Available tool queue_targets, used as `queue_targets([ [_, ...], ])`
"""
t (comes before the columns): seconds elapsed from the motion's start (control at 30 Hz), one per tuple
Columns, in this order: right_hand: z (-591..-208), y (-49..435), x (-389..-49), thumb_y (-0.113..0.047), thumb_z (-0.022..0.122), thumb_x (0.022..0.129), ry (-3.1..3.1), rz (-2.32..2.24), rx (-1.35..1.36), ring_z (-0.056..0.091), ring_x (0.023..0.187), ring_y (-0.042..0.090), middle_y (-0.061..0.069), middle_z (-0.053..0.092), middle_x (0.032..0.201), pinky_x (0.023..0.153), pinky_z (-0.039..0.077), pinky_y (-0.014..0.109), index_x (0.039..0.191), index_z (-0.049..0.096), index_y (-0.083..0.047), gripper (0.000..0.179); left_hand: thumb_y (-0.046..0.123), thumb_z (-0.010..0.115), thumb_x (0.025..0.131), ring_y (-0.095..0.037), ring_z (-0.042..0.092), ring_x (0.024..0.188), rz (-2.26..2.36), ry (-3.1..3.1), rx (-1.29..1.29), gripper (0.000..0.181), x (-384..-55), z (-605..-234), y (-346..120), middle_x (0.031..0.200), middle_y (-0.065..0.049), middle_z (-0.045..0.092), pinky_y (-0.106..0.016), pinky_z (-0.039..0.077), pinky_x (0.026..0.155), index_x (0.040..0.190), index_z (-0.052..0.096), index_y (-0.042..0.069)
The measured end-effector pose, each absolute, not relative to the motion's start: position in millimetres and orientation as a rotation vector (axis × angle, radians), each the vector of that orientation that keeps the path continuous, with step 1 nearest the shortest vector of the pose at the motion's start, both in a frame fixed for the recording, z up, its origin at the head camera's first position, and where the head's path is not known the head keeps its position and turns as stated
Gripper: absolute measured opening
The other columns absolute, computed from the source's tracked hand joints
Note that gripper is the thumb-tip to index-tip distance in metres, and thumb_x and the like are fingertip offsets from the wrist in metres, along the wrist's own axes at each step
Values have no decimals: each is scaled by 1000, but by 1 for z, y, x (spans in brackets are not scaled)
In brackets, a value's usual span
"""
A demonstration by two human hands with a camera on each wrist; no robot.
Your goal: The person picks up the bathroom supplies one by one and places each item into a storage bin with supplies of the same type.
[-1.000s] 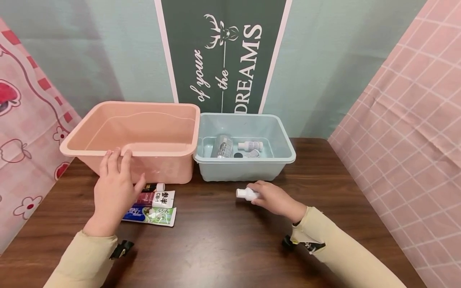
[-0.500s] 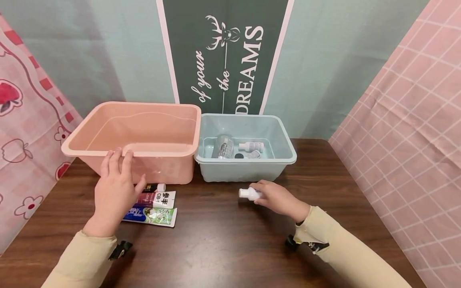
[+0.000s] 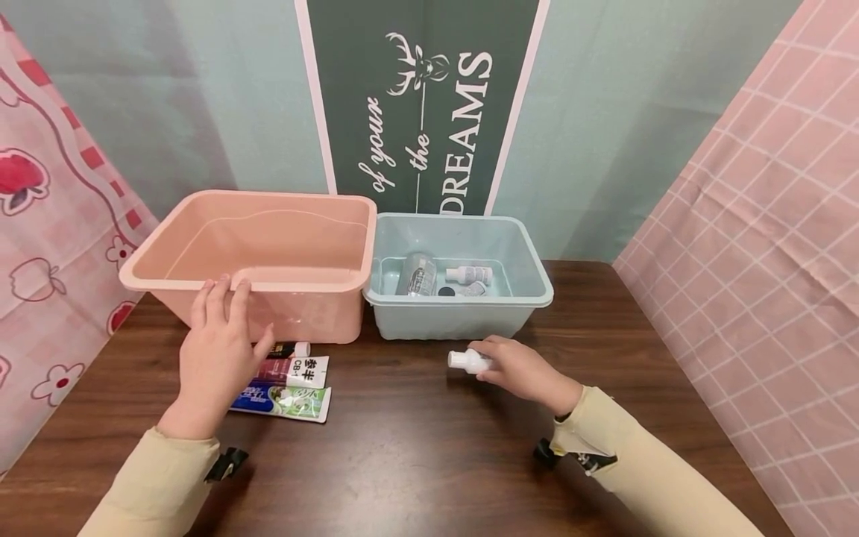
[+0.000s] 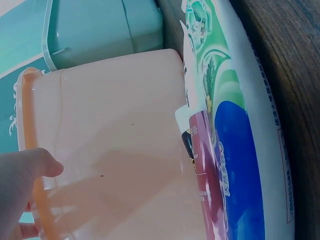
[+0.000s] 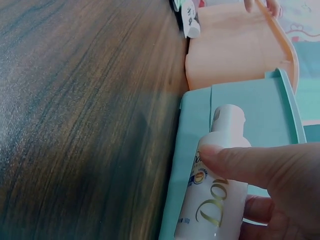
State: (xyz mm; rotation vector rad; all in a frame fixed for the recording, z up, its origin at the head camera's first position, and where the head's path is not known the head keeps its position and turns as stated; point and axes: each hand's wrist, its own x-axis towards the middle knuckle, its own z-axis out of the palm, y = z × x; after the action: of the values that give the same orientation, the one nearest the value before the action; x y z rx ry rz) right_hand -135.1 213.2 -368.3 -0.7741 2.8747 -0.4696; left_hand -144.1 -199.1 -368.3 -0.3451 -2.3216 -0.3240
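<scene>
My right hand point(image 3: 520, 369) holds a small white bottle point(image 5: 215, 200) with gold lettering, thumb along its side, in front of the blue bin point(image 3: 446, 321). The bottle's cap points left, and part of its body is hidden by the fingers. My left hand point(image 3: 216, 354) rests with nearly straight fingers on the front rim of the pink bin point(image 3: 309, 317); its thumb stands out on the outer side. Below that hand lie a black tube point(image 3: 288, 350), a dark red and white toothpaste tube point(image 3: 295, 371) and a blue and green toothpaste tube point(image 3: 295, 403), partly covered by the hand.
Inside the blue bin lie a clear bottle point(image 3: 419, 276), a small white bottle point(image 3: 470, 274), another small pale container point(image 3: 472, 289) and a dark round piece point(image 3: 446, 291). Both bins stand side by side at the back of the wooden table point(image 3: 396, 455), before a curtain point(image 3: 604, 112).
The whole head view has shifted slightly. My right hand, with the white bottle, has moved a little to the right. My left hand stays on the pink bin's rim.
</scene>
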Motion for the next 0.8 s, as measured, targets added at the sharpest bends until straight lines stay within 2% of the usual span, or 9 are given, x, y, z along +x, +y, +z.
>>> queue_targets([
  [0.37,-364,218,-134,-11,73,79,2907,-487,-844,57,84,20,11,62,99,74,48,36,114,61,2,40,21,70,69,-50,37,120,-302,-2322,-334,68,-144,-367,-198,126,-33,42,-64,45,72,127,43,-4],
  [0.8,-353,221,-135,-9,73,78,2956,-494,-930,58,85,21,9,62,96,74,49,36,112,62,2,38,21,69,70,-49,35,122,-321,-2342,-337,69,-144,-368,-198,127,-33,41,-63,44,77,128,43,-6],
])
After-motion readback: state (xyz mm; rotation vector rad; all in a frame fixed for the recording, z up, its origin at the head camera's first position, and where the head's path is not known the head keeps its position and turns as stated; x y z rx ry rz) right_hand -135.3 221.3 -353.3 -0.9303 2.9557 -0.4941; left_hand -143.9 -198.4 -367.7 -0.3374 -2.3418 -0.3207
